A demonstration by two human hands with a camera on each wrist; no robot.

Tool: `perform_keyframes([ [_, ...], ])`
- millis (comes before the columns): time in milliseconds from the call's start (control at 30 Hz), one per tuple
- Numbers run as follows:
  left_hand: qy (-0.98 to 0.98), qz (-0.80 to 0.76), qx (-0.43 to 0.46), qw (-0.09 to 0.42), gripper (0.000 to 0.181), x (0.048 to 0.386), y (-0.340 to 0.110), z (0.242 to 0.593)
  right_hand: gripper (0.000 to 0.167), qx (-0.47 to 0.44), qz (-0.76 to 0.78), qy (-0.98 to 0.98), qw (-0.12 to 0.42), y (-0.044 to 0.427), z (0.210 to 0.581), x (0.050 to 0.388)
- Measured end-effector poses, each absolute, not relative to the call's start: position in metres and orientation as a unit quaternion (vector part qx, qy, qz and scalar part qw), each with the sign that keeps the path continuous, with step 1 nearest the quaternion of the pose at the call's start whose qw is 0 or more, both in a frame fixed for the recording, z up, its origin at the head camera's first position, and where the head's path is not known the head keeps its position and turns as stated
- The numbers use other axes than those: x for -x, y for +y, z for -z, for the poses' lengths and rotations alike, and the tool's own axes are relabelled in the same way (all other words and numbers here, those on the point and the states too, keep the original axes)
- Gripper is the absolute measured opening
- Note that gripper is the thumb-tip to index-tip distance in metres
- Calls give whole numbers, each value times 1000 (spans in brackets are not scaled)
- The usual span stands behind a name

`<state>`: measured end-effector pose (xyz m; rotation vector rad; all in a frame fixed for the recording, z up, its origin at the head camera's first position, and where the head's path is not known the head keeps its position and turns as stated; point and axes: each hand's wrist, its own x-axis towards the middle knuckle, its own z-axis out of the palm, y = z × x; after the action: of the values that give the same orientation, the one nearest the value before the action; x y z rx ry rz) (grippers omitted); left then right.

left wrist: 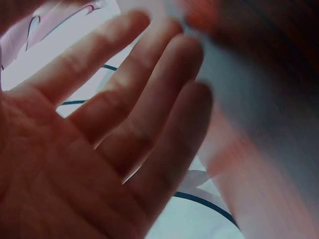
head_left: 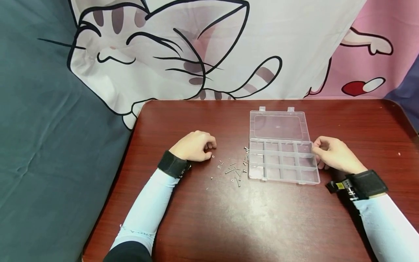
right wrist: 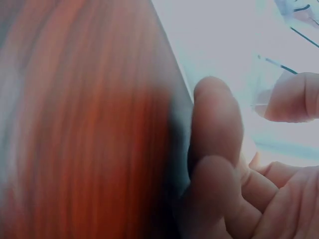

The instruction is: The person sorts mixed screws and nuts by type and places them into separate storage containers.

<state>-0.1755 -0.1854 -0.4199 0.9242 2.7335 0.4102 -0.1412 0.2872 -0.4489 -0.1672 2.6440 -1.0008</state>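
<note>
Pale sleeves [head_left: 144, 209] enter at the bottom of my head view, a black band [head_left: 129, 251] round the left one, black straps [head_left: 171, 164] at both wrists. Over the reddish-brown table [head_left: 278, 225], the left hand [head_left: 194, 146] has its fingers loosely bent and its thumb apart, with nothing I can see between them; a small ring-shaped nut [head_left: 213, 157] lies just beside the thumb. At the right wall of a clear compartment box [head_left: 284, 160], the right hand [head_left: 338, 155] has its thumb and forefinger bent close together; I cannot tell whether they pinch the plastic. The box sits between the hands, its lid [head_left: 279, 125] laid back on the far side. Small metal screws [head_left: 238, 171] lie strewn between the left hand and the box, across the direct path, a few close to its left wall. Beyond the table hangs a white cat-print cloth [head_left: 278, 32], with pink cloth [head_left: 363, 67] to the right; teal fabric [head_left: 49, 145] fills the left side.
</note>
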Motion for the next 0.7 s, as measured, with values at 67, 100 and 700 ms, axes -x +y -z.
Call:
perform_keyframes([
  [67, 928, -136, -320, 132, 16, 173, -182, 419, 17, 61, 359, 918, 158, 286, 450, 141],
  [100, 927, -131, -323, 137, 15, 171, -180, 419, 16, 62, 362, 917, 159, 285, 450, 142],
  [700, 902, -102, -417, 39, 24, 178, -103, 430, 11, 58, 391, 901, 180, 296, 450, 143],
])
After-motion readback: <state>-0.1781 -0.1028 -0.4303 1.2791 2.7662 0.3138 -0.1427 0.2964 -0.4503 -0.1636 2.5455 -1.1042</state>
